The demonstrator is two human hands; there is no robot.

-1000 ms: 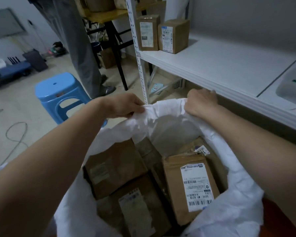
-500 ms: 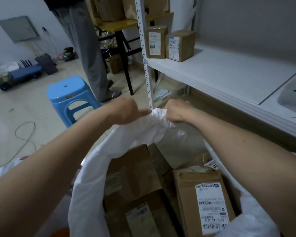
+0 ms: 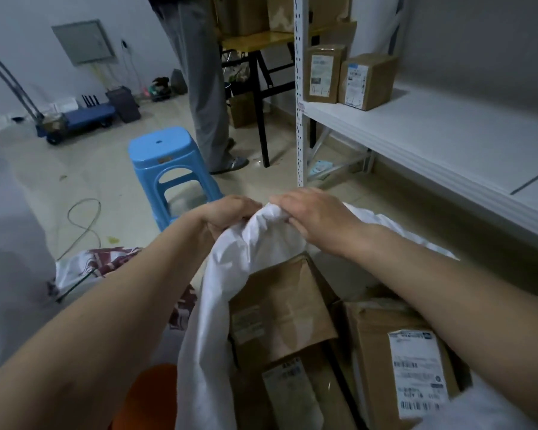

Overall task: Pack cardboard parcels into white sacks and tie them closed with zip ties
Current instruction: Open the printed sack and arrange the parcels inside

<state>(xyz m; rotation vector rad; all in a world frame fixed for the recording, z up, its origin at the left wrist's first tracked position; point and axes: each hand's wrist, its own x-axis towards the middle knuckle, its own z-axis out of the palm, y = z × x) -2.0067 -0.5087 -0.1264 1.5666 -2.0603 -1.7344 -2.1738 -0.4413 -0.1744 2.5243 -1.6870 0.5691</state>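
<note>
White sack [image 3: 230, 274] stands on the floor, near centre, filled with cardboard parcels [image 3: 280, 308]. Left hand [image 3: 230, 212] and right hand [image 3: 317, 218], wide apart a second ago, now meet, each gripping bunched rim. Judgement: mouth nearly gathered; zip tie next.

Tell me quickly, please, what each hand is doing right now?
Left hand: closed, gripping the gathered rim of the white sack.
Right hand: closed, gripping the same bunched rim beside the left hand.

Left grip [image 3: 230, 212], right grip [image 3: 316, 215], bare forearms, sleeveless
</note>
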